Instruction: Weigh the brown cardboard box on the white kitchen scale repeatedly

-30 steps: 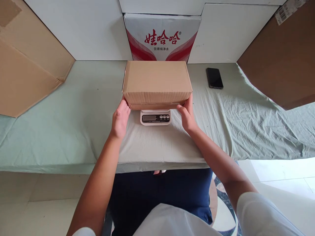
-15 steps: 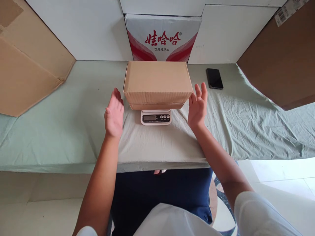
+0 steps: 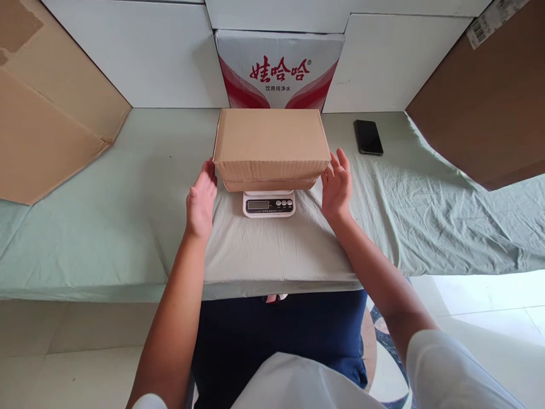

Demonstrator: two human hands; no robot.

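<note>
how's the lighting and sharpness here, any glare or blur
Head view: floor tiles bright at lower right, right carton darker than left carton, box dimmer in front than on top; head view: red lettering reads crisply, fine print on the scale too small to make out, no obvious motion blur.

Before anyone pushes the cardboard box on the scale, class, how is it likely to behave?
The cardboard box should stay fairly stiff, its panels looking mostly flat. Pushed sideways, it might tip, seeming wider than the white scale beneath. Square corners make rolling unlikely.
</note>
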